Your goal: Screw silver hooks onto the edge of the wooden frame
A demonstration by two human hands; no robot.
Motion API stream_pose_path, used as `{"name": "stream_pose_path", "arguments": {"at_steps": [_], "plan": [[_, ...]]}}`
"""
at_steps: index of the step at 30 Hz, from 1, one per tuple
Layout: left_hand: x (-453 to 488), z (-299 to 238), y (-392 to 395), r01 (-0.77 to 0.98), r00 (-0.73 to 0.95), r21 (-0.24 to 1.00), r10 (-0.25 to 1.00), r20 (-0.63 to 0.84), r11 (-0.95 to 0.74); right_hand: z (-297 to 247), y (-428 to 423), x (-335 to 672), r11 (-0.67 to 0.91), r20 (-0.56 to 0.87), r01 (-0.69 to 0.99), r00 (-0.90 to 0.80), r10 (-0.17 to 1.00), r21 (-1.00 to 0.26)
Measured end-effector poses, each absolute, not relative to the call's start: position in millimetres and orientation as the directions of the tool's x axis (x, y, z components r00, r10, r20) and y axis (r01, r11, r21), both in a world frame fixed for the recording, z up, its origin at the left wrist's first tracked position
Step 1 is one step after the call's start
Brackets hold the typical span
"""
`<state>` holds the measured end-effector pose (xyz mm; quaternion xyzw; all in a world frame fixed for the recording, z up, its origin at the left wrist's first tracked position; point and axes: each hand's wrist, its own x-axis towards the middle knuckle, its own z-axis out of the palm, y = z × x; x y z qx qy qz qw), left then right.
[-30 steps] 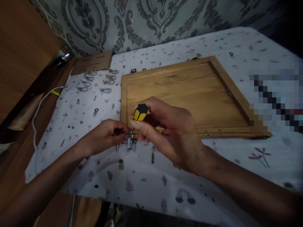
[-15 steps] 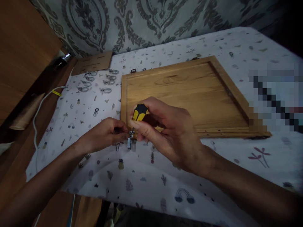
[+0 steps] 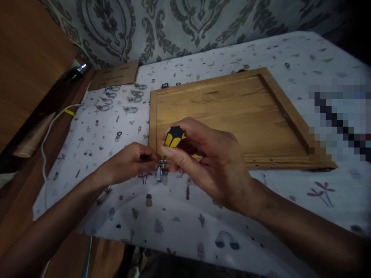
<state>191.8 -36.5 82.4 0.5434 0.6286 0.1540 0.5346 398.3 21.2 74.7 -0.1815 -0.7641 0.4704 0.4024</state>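
My right hand (image 3: 213, 164) is closed around the black and yellow handle of a screwdriver (image 3: 174, 136). The screwdriver stands nearly upright, its short shaft reaching down to a metal toggle latch (image 3: 160, 172). This latch sits at the near left corner of a framed wooden panel (image 3: 220, 112), part of it hanging out over the cloth. From the left, my left hand (image 3: 127, 164) pinches at the latch and the panel's corner, thumb and fingers brought together. The fingertips partly cover the spot, and any screw under the tip is too small to make out.
Several loose metal latches (image 3: 135, 96) lie in two rows at the back left, beside a piece of cardboard (image 3: 114, 76). A small metal catch (image 3: 118, 135) rests nearer. A white cable (image 3: 46, 150) runs along the left edge of the patterned tablecloth (image 3: 179, 216). A patterned wall rises behind.
The view has shifted slightly. The screwdriver handle has turned a little in my right hand, while my left hand stays at the latch.
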Motion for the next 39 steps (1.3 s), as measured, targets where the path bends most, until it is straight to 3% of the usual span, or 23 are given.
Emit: {"name": "stream_pose_path", "arguments": {"at_steps": [11,32,36,39], "plan": [[189.8,75.7,-35.6,0.472,0.204,0.822,0.868,-0.452,0.317,75.0,19.9,397.9,0.514,0.465,-0.104,-0.603,0.648,-0.851],[185.7,61.1,-47.9,0.337,0.086,0.887,0.928,-0.362,0.315,72.8,21.2,397.0,0.524,0.474,-0.1,-0.591,0.653,-0.846],[187.2,61.9,-61.0,0.369,0.03,0.905,0.97,-0.241,0.213,73.8,22.0,397.2,0.537,0.487,-0.107,-0.595,0.64,-0.837],[195.5,63.9,-78.4,0.563,-0.049,0.826,0.998,0.029,0.004,75.1,21.7,396.6,0.517,0.455,-0.077,-0.596,0.662,-0.853]]}}
